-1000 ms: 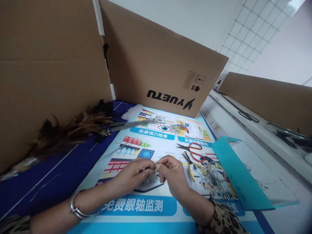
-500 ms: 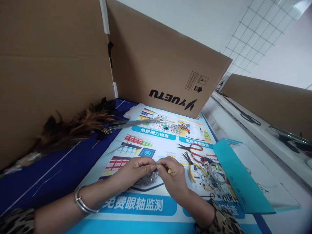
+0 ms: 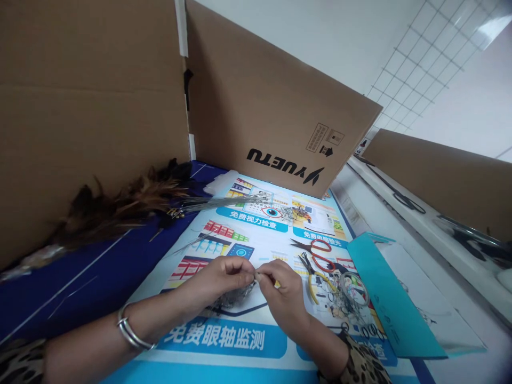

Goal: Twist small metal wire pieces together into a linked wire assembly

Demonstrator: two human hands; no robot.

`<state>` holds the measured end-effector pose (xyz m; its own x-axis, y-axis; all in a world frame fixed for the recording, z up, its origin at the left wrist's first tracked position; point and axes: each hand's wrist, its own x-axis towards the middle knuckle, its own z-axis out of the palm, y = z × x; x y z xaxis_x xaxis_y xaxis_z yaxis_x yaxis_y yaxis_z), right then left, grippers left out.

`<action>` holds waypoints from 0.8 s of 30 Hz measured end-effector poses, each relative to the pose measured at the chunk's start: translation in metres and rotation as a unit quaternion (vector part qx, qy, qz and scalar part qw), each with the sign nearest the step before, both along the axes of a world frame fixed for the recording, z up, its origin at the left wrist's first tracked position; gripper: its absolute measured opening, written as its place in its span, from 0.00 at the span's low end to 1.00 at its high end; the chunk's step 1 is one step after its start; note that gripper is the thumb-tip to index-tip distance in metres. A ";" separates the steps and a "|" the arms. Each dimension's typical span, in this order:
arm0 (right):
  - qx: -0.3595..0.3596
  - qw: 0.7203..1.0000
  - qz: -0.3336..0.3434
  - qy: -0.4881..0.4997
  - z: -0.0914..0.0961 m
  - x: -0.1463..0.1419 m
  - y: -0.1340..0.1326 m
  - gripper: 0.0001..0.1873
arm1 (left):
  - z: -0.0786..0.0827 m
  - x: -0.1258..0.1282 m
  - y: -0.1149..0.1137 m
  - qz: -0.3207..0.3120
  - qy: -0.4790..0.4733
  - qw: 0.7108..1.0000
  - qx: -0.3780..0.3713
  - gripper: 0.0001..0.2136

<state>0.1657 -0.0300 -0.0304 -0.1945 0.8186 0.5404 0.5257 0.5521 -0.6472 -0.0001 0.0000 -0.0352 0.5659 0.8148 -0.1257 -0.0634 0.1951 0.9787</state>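
Note:
My left hand (image 3: 236, 274) is closed in a pinch, with thumb and forefinger pressed together at the middle of the printed sheet. Facing it, my right hand (image 3: 282, 285) pinches as well, its fingertips almost meeting those of the left. Whatever sits between the fingertips is too small to name. Under and behind the left hand lies a tangled grey heap of fine wire-like pieces (image 3: 236, 298), partly hidden by that hand. To the right of my right hand rest yellow-handled pliers (image 3: 320, 280) and red-handled scissors (image 3: 322, 253).
Loops of wire and small rings (image 3: 348, 298) lie beside a turquoise folder (image 3: 396, 298) on the right. Long thin metal rods (image 3: 224, 201) stretch across the back. Brown feathers (image 3: 132, 205) line the left side. Cardboard panels (image 3: 276, 96) stand behind and to the left.
The view has shifted slightly. Both hands stay close together in their pinches, and a narrow gap now shows between the fingertips.

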 end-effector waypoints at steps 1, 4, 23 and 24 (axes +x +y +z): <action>-0.002 1.000 0.005 0.002 0.001 -0.001 0.000 0.07 | 0.000 0.000 0.001 -0.002 0.008 1.000 0.005 0.07; 0.007 0.999 0.033 -0.014 0.003 -0.001 0.001 0.07 | 0.001 0.001 0.001 0.003 0.043 0.998 0.044 0.07; -0.266 0.938 0.029 0.219 -0.002 -0.001 0.004 0.03 | -0.009 -0.002 0.005 -0.038 0.058 0.994 0.087 0.03; -0.266 0.938 0.032 0.221 -0.002 -0.001 0.004 0.03 | -0.010 -0.001 0.004 -0.030 0.060 0.993 0.094 0.03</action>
